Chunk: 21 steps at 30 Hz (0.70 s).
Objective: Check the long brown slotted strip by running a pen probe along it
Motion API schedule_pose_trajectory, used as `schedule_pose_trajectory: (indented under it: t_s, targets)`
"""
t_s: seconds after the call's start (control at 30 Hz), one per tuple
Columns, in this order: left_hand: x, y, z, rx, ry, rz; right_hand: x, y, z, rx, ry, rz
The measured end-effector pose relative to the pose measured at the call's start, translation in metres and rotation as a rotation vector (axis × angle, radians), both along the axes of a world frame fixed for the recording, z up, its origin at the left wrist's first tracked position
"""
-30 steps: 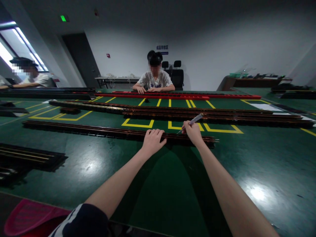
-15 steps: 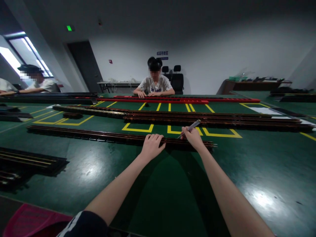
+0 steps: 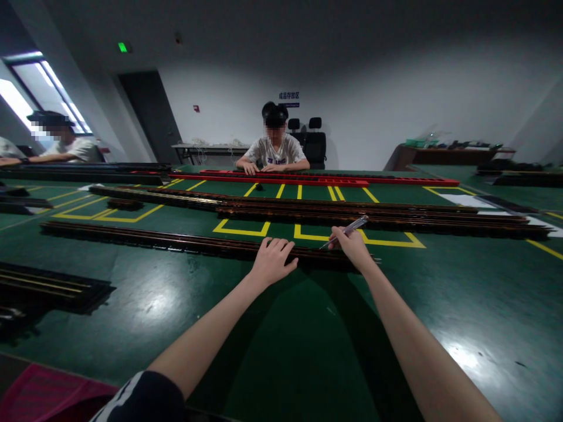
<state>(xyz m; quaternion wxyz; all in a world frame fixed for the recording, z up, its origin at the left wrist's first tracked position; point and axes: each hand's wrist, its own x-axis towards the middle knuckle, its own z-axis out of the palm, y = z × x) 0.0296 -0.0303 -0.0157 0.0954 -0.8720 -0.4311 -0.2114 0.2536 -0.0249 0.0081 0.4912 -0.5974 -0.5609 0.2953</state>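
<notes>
A long dark strip (image 3: 145, 235) with thin coppery lines along it lies crosswise on the green table. My left hand (image 3: 273, 262) rests on top of it, fingers loosely spread over the strip and thumb held apart. To the right, my right hand (image 3: 350, 246) is closed round a slim silvery pen-like tool (image 3: 357, 224). The tool slants, its thin tip pointing down and left at the strip; whether the tip touches cannot be made out. The strip's right end, partly behind my right hand, shows thin rods sticking out.
Beyond the strip lies a stack of similar dark strips (image 3: 378, 214) over yellow tape lines. More strips (image 3: 53, 284) lie at the near left. Red long strips (image 3: 285, 177) are in front of a person (image 3: 275, 149) seated opposite. Another person (image 3: 65, 143) sits far left.
My right hand has moved a little to the right along the strip with the tool. The left hand stays on the strip, and the view has shifted slightly.
</notes>
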Motion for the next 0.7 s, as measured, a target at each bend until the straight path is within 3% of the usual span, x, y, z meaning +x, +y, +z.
schedule_pose_trajectory:
  t_s: [0.37, 0.7]
  targets:
    - [0.0008, 0.0005, 0.001, 0.02, 0.03, 0.003, 0.0053, 0.0041, -0.0062, 0.037, 0.015, 0.086]
    - [-0.0015, 0.0023, -0.0009, -0.039, 0.048, -0.007, 0.0038, 0.0019, -0.0039, 0.002, 0.029, 0.067]
